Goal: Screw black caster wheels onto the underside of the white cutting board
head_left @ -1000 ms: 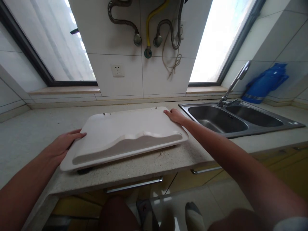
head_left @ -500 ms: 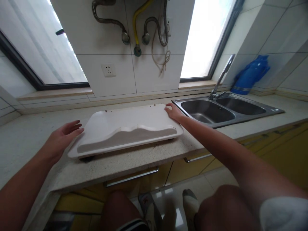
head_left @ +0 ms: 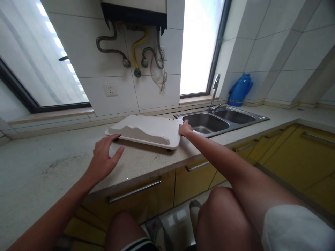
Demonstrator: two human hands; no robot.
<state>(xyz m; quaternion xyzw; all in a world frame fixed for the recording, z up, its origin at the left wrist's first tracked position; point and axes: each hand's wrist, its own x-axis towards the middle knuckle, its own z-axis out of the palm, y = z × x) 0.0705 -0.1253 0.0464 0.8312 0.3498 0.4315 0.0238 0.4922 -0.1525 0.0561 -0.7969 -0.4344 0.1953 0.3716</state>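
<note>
A white board point(head_left: 154, 126) with a raised wavy ridge along its near side lies at an angle on the counter, on small dark feet. At its right edge, beside the sink, my right hand point(head_left: 185, 129) is closed on the rim, part of its grip hidden. My left hand point(head_left: 106, 155) is at the board's near left corner with thumb and fingers apart. Its fingertips reach that corner; whether they touch it I cannot tell.
The double steel sink point(head_left: 206, 122) with a tap point(head_left: 215, 90) is right of the board. Behind it stands a blue thermos jug point(head_left: 239, 90). Pipes point(head_left: 134, 52) hang under a wall unit point(head_left: 134, 14). Dark specks mark the counter point(head_left: 42, 170); yellow drawers point(head_left: 146, 195) are below.
The board has turned, its left end swinging away from the counter's front edge, and shifted toward the sink. My left hand has moved to its near left corner. The view has tilted up and right.
</note>
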